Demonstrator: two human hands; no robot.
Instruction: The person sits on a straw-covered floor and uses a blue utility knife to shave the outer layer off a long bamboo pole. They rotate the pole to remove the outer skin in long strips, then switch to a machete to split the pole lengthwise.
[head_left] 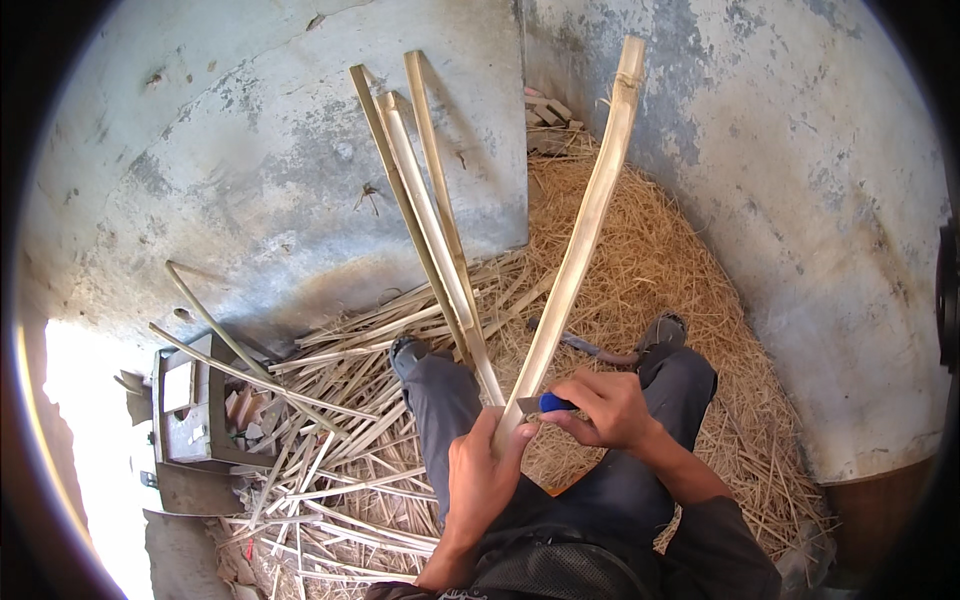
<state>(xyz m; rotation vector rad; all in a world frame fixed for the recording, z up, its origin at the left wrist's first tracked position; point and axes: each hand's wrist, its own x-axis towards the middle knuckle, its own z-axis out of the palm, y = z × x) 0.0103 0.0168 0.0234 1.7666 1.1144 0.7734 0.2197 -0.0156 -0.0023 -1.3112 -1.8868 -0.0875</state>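
My left hand (480, 478) is closed around the lower end of a long split bamboo strip (585, 235), which slants up and away to the right with a node near its far end. My right hand (612, 408) grips a small knife by its blue handle (550, 402). The short blade (528, 405) lies against the strip just above my left thumb. Beyond my left hand, several bamboo pieces (412, 180) lean on the wall; the lower end of one runs down close to that hand, and I cannot tell whether it touches.
A heap of bamboo strips (340, 370) covers the floor at left, beside an old wooden box (200, 410) with rubble in it. Straw-like shavings (690, 250) pile up at right. A curved tool handle (600, 352) lies between my feet. Worn walls (250, 150) stand ahead.
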